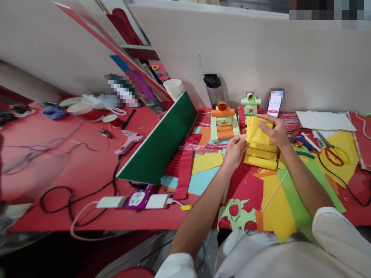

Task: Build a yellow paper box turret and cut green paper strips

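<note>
Yellow paper model point(260, 147), partly behind right hand point(277, 132)

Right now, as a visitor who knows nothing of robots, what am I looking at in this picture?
These are a person's bare hands, not a robot's: the right hand holds a yellow piece, while the left hand has its fingertips by the piece's left side; I can't tell whether they grip it. The picture comes from a camera worn on the person's head, looking forward and down. On the red table lie paper sheets, scissors and a glue gun; two paper models, a bottle and a phone stand near the back.
</note>
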`<act>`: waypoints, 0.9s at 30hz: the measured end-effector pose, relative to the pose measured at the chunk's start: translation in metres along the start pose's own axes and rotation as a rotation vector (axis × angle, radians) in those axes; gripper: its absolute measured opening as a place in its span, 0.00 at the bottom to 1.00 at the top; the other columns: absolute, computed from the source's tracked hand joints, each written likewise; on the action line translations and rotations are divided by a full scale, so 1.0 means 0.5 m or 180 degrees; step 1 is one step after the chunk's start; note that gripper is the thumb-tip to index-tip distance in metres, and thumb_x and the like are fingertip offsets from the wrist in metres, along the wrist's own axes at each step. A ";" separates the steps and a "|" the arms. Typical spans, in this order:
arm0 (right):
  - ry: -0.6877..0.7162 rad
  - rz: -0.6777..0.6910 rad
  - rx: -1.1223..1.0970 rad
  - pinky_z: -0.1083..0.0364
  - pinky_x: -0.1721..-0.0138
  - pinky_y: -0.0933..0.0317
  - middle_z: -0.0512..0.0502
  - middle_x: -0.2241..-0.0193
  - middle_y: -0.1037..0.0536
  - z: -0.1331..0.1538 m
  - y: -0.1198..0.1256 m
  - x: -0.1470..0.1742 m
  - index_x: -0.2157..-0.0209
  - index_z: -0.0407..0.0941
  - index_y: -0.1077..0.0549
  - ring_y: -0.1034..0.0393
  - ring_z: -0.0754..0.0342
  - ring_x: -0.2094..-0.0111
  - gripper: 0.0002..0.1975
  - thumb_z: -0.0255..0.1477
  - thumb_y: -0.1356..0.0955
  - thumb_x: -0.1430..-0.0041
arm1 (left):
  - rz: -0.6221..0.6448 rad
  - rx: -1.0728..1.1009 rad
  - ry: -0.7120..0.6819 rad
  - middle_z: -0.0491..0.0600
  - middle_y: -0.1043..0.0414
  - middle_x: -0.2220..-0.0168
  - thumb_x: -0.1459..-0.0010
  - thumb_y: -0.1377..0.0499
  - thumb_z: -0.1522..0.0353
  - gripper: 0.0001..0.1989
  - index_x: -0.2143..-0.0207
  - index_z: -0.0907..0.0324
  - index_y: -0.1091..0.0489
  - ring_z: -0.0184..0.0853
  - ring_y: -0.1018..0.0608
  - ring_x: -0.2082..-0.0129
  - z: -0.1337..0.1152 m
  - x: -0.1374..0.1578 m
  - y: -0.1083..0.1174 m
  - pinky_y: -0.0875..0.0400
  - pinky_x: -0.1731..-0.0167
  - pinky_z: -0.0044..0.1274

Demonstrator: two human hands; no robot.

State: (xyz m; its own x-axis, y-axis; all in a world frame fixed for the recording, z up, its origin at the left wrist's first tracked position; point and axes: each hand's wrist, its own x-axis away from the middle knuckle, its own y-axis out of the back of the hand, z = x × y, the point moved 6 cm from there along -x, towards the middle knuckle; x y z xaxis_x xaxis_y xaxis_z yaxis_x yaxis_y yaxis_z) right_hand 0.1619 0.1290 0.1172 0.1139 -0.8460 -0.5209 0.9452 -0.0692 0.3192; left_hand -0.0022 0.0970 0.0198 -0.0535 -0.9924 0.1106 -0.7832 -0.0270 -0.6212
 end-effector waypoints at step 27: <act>-0.0738 0.1392 -0.0454 0.54 0.63 0.29 0.43 0.58 0.13 -0.047 -0.045 0.015 0.53 0.43 0.15 0.20 0.48 0.62 0.22 0.43 0.24 0.44 | -0.0029 -0.0465 0.0451 0.43 0.26 0.76 0.60 0.20 0.62 0.22 0.67 0.62 0.22 0.24 0.23 0.77 0.000 -0.037 0.058 0.24 0.71 0.17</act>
State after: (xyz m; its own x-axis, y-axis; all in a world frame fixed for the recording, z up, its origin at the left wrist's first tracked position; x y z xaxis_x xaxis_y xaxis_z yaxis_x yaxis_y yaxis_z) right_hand 0.1487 0.1365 0.0876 0.4522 -0.8759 -0.1684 0.8585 0.3762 0.3484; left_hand -0.0237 0.1146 -0.0003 -0.1247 -0.9651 0.2301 -0.8651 -0.0078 -0.5016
